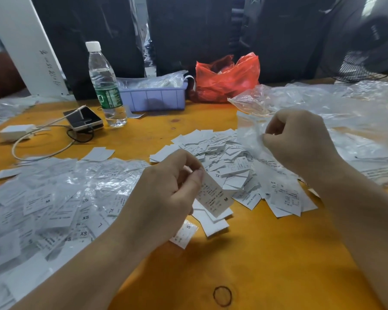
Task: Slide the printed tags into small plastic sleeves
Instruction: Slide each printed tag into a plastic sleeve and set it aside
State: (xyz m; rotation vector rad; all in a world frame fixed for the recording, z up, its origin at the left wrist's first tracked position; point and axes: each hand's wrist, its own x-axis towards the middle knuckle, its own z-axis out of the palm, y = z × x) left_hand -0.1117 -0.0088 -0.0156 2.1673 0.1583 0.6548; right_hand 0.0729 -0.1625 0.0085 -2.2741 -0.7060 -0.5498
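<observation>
Pinched between thumb and fingers of the left hand (pixel 166 189), a white printed paper tag marked M (pixel 215 195) hangs over the near edge of the loose heap of white paper tags (pixel 222 153). Right of that heap, the right hand (pixel 300 139) has its grip curled on a thin clear plastic sleeve (pixel 249 135), whose mouth cannot be made out. Likely risk: the limp film stays closed or buckles, so the tag's corner catches and creases, or the hands' sweep scatters tags. Left of the heap lie filled sleeves (pixel 54 198); bare orange worktop (pixel 267 253) near of it offers free room, save for a black rubber band (pixel 222 296).
</observation>
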